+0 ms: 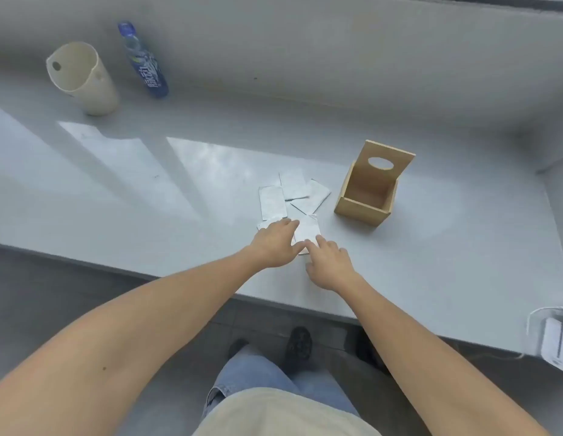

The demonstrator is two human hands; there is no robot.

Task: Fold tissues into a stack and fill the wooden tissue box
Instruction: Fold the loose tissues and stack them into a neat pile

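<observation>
- Our left hand (275,245) and right hand (329,262), fingers straight, press one folded tissue (307,229) just left of the wooden tissue box (365,196).
- We judge it early: box looks empty, other tissues (289,193) lie scattered.

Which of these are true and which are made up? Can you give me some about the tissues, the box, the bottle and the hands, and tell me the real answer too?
1. The wooden tissue box is full of tissues. False: no tissues show inside it.
2. Both hands are on the nearest tissue. True: the left hand and the right hand both touch it.
3. The blue bottle lies on its side next to the box. False: it stands far off beside the cream jug.
4. Several tissues lie spread on the table left of the box. True.
5. The box lid has an oval hole. True.
</observation>
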